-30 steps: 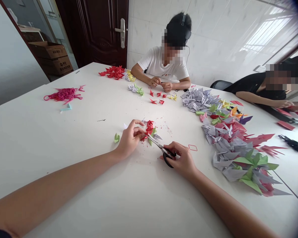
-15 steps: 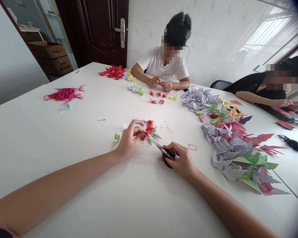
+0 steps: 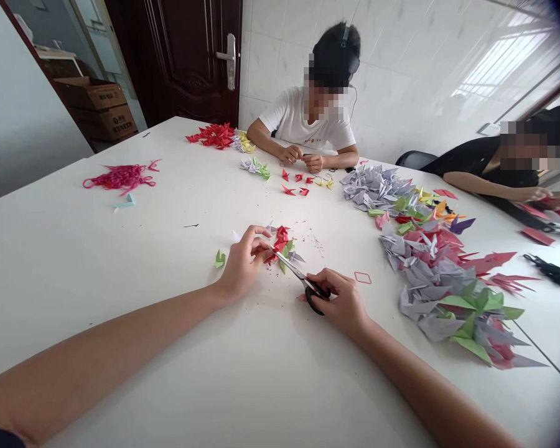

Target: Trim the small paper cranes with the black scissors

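My left hand (image 3: pixel 249 255) pinches a red folded-paper piece (image 3: pixel 269 256), mostly hidden by the fingers. In my right hand (image 3: pixel 338 295) are black-handled scissors (image 3: pixel 298 274), their blade tips at the red paper and the handles close together. Just beyond the tips lie a red paper crane (image 3: pixel 282 235) and a green folded piece (image 3: pixel 287 251), with grey and white ones beside them. A green crane (image 3: pixel 219 258) rests left of my left hand. Tiny paper scraps (image 3: pixel 315 239) are scattered around the scissors.
A long heap of grey, red and green cranes (image 3: pixel 429 261) spreads along the right. Pink cord (image 3: pixel 121 177) lies at the left, black cord (image 3: pixel 550 270) at the far right. One person (image 3: pixel 312 130) sits opposite, another (image 3: pixel 490 165) at the right, both handling small pieces.
The scissors' handles have come closer together and the blades have narrowed at the red paper. Both hands stay in nearly the same place.
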`<action>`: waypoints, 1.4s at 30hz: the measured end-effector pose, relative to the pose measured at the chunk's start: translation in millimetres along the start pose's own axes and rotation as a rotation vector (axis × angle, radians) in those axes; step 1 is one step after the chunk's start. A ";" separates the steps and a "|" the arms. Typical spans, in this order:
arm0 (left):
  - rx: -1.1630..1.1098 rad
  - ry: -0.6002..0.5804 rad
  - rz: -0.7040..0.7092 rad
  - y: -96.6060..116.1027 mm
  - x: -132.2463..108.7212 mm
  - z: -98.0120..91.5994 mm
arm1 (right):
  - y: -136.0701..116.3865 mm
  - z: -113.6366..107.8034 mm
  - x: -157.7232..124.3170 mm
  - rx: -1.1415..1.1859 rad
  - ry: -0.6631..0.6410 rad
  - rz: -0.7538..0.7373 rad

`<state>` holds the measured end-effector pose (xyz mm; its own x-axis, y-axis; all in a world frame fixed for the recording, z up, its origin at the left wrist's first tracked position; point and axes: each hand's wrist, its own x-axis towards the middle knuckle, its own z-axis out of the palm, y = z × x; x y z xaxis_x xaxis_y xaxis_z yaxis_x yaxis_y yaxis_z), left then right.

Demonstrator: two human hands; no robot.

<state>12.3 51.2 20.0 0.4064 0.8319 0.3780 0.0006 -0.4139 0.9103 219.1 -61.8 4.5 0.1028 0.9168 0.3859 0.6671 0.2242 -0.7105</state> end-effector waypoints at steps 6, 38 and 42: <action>0.032 0.006 0.032 -1.0 -1.3 0.0 | 2.0 0.3 -0.2 -0.003 0.000 0.001; 0.119 0.013 0.081 -2.1 -3.3 0.4 | 2.5 -1.6 -0.4 0.077 -0.081 0.097; 0.120 0.009 0.082 -2.8 -2.9 0.1 | 1.7 -2.1 0.0 0.065 -0.089 0.107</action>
<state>11.3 49.9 16.3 0.4014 0.7964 0.4523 0.0775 -0.5216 0.8497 221.8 -62.0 4.6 0.1033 0.9616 0.2541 0.6060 0.1417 -0.7827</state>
